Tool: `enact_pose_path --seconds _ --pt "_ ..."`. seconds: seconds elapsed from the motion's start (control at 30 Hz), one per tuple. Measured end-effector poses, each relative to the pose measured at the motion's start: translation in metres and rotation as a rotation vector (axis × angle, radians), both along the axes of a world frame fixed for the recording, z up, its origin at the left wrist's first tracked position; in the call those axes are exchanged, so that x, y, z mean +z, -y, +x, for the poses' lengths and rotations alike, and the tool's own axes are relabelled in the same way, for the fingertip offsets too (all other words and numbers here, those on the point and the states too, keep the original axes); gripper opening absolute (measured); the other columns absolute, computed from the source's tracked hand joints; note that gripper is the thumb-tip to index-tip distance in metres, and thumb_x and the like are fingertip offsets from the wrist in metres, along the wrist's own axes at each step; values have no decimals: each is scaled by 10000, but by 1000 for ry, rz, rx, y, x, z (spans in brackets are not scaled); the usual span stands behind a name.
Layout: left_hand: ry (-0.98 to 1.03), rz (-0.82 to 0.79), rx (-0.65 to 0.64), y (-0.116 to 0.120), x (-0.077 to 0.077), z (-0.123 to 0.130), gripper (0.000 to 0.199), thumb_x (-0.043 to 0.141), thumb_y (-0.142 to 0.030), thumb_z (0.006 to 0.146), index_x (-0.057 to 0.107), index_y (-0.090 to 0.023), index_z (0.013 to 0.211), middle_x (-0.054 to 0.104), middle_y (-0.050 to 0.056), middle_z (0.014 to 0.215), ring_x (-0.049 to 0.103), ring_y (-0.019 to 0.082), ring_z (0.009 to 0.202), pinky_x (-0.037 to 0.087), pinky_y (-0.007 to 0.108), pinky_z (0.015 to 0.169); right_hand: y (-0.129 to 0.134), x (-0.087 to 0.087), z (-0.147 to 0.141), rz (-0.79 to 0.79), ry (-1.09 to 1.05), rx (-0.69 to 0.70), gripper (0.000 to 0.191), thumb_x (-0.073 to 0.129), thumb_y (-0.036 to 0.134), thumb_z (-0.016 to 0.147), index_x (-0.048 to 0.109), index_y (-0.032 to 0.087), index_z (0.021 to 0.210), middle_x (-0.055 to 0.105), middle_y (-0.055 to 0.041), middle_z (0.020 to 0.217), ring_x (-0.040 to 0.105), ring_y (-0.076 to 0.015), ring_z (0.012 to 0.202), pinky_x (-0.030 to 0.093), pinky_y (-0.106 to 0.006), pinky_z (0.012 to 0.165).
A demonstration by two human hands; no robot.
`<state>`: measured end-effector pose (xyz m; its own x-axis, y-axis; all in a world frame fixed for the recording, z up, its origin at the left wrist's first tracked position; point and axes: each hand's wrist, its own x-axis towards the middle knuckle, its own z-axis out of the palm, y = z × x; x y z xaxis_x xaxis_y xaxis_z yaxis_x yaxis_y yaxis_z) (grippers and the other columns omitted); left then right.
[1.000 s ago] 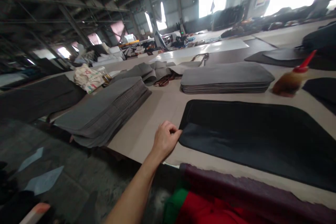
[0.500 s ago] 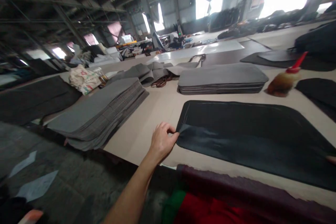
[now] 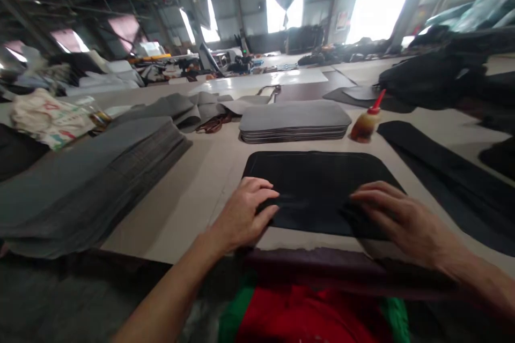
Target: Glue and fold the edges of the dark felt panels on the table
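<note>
A black sheet with rounded corners (image 3: 309, 182) lies flat on the pale table (image 3: 201, 187) in front of me. Over its left end is my left hand (image 3: 249, 209), fingers apart and slightly curled, holding nothing. My right hand (image 3: 394, 214) hovers at the sheet's right end, its fingers spread and nothing gripped; whether the fingertips touch the sheet cannot be made out. Just behind the sheet sits a neat stack of grey pieces (image 3: 293, 118). A bottle with a red nozzle (image 3: 364, 124) stands upright to the right of that stack.
A tall pile of grey sheets (image 3: 88, 171) fills the left side. Farther right lies a long dark piece (image 3: 446, 187). Behind are crumpled grey material (image 3: 181, 110), a printed cloth bag (image 3: 50, 118) and a dark heap (image 3: 426, 77). Dark red material (image 3: 322, 268) runs along the front edge.
The view has turned right. My left hand has let go of the sheet's left edge and moved over it. My right hand has come fully into view.
</note>
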<state>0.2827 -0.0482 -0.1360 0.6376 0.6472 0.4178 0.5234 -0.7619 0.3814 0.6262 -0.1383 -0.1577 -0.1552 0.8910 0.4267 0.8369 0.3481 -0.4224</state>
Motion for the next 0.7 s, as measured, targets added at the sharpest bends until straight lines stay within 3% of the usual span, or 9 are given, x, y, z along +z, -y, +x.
enact_pose_path --seconds 0.07,0.13,0.23,0.37,0.47,0.57,0.7 --pt "-73 -22 -156 2 1 22 264 578 -292 962 694 -240 1194 619 76 1343 502 243 1302 377 413 1144 -8 4 -35 -30 99 152 442 332 408 1068 713 238 1213 613 -106 1328 601 -239 1205 538 -392 1027" --pt "-177 -66 -245 5 -4 37 385 577 -337 971 613 -229 1339 544 81 1465 406 245 1420 307 420 1210 -11 2 -59 -74 216 278 430 339 321 1068 610 217 1386 538 -77 1456 466 -233 1378 414 -424 1182" --pt "-361 -158 -274 8 -15 40 677 626 -481 937 410 -205 1516 399 94 1586 280 268 1507 234 466 1247 -4 -11 -69 -151 365 309 525 408 370 1059 435 127 1523 395 -109 1566 333 -268 1468 319 -513 1225" --pt "-504 -169 -185 10 -24 14 773 582 -597 927 317 -240 1559 273 60 1638 195 280 1534 175 530 1255 21 -32 -45 -151 462 181 657 395 499 1054 348 80 1558 242 -150 1618 268 -311 1491 335 -564 1195" --pt "-537 -113 -93 7 -31 -15 758 542 -601 940 279 -276 1573 235 33 1645 199 283 1532 206 541 1247 40 -42 -14 -123 495 -1 754 358 592 1037 354 36 1547 232 -195 1611 247 -335 1494 360 -569 1177" --pt "-492 7 -29 -2 -45 -44 765 525 -592 937 208 -347 1588 245 7 1638 290 288 1502 308 537 1216 57 -50 13 -111 525 -198 817 345 646 1017 390 5 1521 261 -227 1595 257 -345 1490 375 -553 1171" --pt "-386 159 19 -21 -68 -77 787 542 -550 908 145 -452 1580 322 -41 1609 461 294 1407 468 502 1123 74 -53 36 -157 547 -346 832 366 657 1005 408 -5 1507 282 -238 1584 292 -344 1477 375 -545 1173"
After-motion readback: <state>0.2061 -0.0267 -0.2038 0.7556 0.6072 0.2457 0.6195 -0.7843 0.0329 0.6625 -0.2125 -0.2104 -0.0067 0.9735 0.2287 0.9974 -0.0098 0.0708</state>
